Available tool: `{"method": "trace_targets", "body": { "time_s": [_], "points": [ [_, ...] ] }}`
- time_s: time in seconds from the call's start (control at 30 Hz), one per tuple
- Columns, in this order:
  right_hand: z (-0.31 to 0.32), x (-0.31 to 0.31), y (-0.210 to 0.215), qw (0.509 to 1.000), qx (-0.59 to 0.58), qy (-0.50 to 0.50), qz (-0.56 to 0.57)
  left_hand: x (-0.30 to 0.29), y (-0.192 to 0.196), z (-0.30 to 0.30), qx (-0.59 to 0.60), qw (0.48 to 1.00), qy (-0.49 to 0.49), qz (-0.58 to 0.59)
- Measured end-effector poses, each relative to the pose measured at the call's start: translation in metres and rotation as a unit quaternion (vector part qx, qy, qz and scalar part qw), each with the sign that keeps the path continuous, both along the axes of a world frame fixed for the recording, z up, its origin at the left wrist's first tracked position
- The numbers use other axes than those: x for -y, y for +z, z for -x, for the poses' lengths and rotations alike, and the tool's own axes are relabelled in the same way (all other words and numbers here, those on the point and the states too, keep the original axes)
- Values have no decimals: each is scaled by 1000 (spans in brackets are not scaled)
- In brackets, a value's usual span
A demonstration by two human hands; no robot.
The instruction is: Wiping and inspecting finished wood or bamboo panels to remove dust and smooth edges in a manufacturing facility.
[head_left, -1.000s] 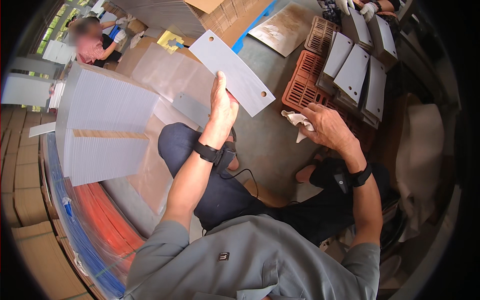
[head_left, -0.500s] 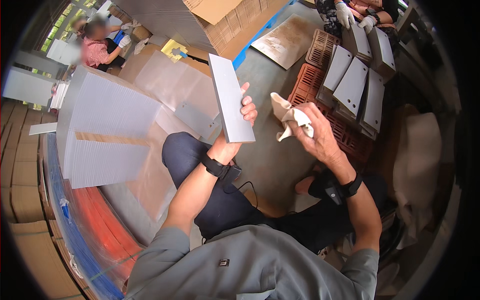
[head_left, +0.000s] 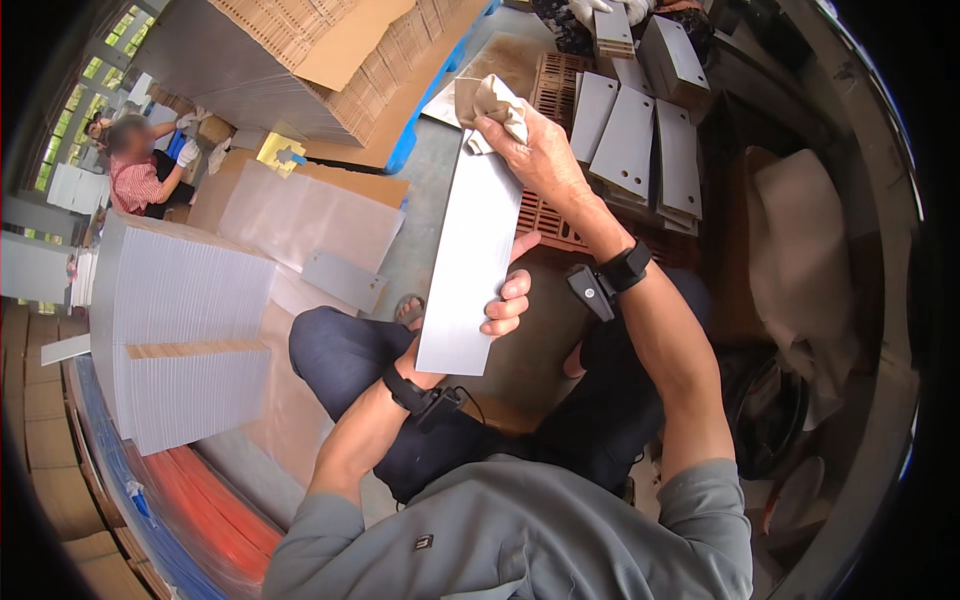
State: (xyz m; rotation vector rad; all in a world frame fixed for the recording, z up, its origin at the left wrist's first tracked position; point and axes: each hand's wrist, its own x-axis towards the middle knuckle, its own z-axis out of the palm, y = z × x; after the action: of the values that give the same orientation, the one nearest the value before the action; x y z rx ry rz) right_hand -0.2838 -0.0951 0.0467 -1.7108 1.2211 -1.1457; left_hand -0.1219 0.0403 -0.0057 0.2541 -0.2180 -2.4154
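A long white panel (head_left: 462,270) stands tilted in front of me, its far end away from my body. My left hand (head_left: 508,302) grips it from beneath, the fingers curling over its right edge near the lower half. My right hand (head_left: 540,150) pinches a crumpled cream cloth (head_left: 492,108) and presses it on the panel's far end, which the cloth partly covers. To the left rises a big stack of similar white panels (head_left: 190,300) set on edge. One grey panel with holes (head_left: 343,281) lies flat beyond my left knee.
Several white panels with holes (head_left: 622,140) lean on orange plastic crates (head_left: 550,222) at the right. A gloved co-worker (head_left: 612,12) handles panels at the far right; another person (head_left: 145,170) sits far left. Stacked cardboard (head_left: 330,70) stands on a blue pallet (head_left: 402,150).
My right hand has brought the cloth up and left onto the panel's far end. The panel now shows its broad face more fully. My view has shifted to the right.
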Motion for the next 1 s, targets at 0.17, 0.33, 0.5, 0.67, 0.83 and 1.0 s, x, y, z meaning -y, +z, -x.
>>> {"method": "trace_targets", "body": {
  "time_s": [0.17, 0.33, 0.5, 0.67, 0.83, 1.0],
  "points": [
    [-10, 0, -10, 999, 32, -37, 18, -4, 4, -13, 121, 989, 71, 37],
    [14, 1, -25, 998, 36, -47, -13, -1, -3, -23, 185, 976, 35, 107],
    [50, 15, -17, 988, 3, -128, 85, -3, -15, -27, 112, 984, 17, 140],
    [17, -4, 4, 965, -102, -48, 238, 12, -11, -47, 104, 984, 111, 88],
    [-19, -20, -4, 906, -226, 20, 358, 18, -6, -48, 110, 978, 145, 99],
    [-47, -64, -30, 876, -165, 284, 354, 25, -10, -63, 150, 952, 247, 96]
  ]
}}
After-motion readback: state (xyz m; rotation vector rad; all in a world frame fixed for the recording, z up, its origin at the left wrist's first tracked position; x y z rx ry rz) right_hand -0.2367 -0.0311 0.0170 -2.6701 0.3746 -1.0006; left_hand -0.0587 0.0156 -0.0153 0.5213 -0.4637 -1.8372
